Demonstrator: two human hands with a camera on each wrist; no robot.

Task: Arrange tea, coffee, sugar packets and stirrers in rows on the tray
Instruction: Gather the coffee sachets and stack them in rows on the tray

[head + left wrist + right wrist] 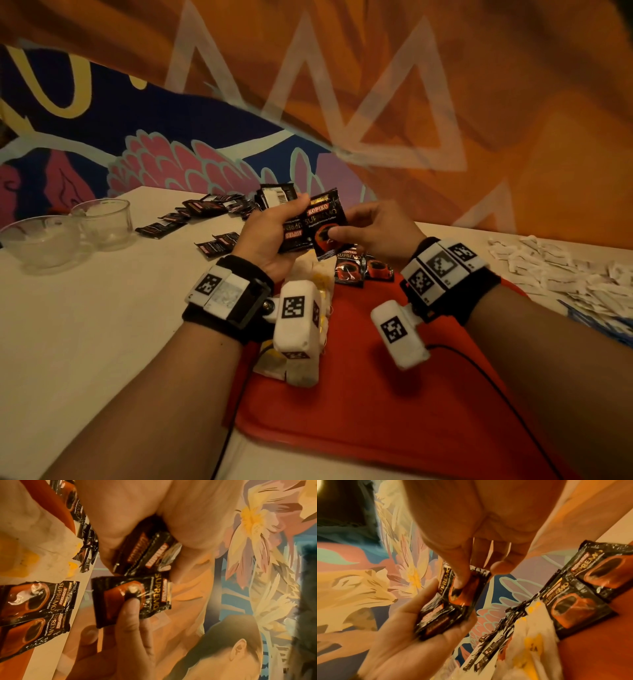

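Left hand (265, 236) is gripping a stack of black foil coffee sachets (294, 230); right hand (376, 229) is pinching one glossy black coffee sachet (325, 222) (two more lying at 12 o'clock on the red plastic tray (394, 394)).

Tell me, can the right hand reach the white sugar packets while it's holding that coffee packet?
Probably yes, but not to grab them. The sugar packets lie in the open on that side, with nothing between. But the right hand is pinching a coffee packet, so it should put that down first.
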